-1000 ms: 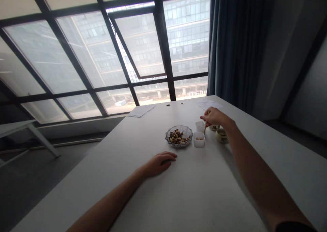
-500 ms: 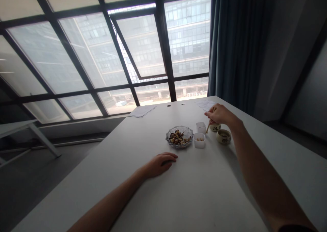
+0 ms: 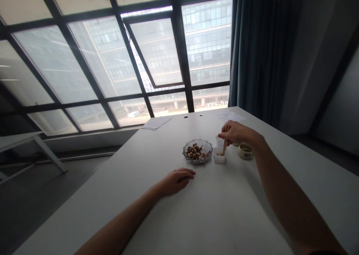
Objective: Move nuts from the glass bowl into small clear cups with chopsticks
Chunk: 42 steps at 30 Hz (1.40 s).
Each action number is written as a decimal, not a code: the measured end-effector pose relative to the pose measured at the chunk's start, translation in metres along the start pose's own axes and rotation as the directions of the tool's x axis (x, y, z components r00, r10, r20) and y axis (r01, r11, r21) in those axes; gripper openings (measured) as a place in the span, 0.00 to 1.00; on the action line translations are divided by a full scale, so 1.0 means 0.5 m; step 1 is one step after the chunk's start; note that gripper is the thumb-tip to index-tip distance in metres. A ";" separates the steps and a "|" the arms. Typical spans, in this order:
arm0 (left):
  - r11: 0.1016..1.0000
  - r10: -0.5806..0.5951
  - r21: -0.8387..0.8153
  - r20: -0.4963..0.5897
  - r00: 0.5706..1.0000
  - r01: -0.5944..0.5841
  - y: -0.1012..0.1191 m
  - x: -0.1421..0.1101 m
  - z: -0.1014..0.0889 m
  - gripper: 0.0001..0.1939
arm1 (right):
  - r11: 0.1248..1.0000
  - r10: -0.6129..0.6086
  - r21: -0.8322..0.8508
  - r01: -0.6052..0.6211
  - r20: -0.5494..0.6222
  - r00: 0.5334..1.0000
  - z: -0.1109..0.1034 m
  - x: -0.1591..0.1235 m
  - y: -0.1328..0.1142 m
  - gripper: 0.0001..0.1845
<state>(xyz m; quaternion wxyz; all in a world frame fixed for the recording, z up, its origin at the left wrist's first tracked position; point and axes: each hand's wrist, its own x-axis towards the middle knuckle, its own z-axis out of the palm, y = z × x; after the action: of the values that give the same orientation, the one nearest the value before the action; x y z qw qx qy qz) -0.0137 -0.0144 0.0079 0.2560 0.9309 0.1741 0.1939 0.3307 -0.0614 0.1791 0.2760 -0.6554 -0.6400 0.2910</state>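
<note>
While your right hand [image 3: 235, 132] pinches a pair of wooden chopsticks [image 3: 224, 146] from above, their long axis stands nearly upright, leaning slightly, with the tips pointing down into the small white square tub [image 3: 219, 158] on the white table [image 3: 224, 217]. That tub sits just right of the cut-glass dish [image 3: 206, 144] of mixed nuts [image 3: 195, 152]. Your right hand is much nearer to it than your left hand [image 3: 177, 181], which rests empty and relaxed on the tabletop, well to the near left.
</note>
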 end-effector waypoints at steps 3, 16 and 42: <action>1.000 0.001 -0.004 0.002 1.000 -0.001 0.001 0.002 0.000 0.14 | 1.000 0.002 -0.008 -0.002 0.004 1.000 -0.004 0.008 0.011 0.13; 1.000 0.007 -0.012 0.003 1.000 -0.007 -0.002 0.000 0.000 0.14 | 0.995 0.022 -0.094 -0.027 -0.048 0.999 -0.026 0.020 0.031 0.13; 1.000 0.003 0.003 0.013 1.000 -0.003 -0.009 0.001 0.001 0.14 | 0.990 -0.118 -0.089 0.110 -0.093 0.989 -0.049 0.010 0.041 0.18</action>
<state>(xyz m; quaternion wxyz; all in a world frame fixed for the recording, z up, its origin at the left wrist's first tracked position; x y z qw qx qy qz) -0.0139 -0.0106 0.0050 0.2556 0.9328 0.1714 0.1877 0.3625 -0.0568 0.1807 0.2953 -0.6422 -0.6739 0.2152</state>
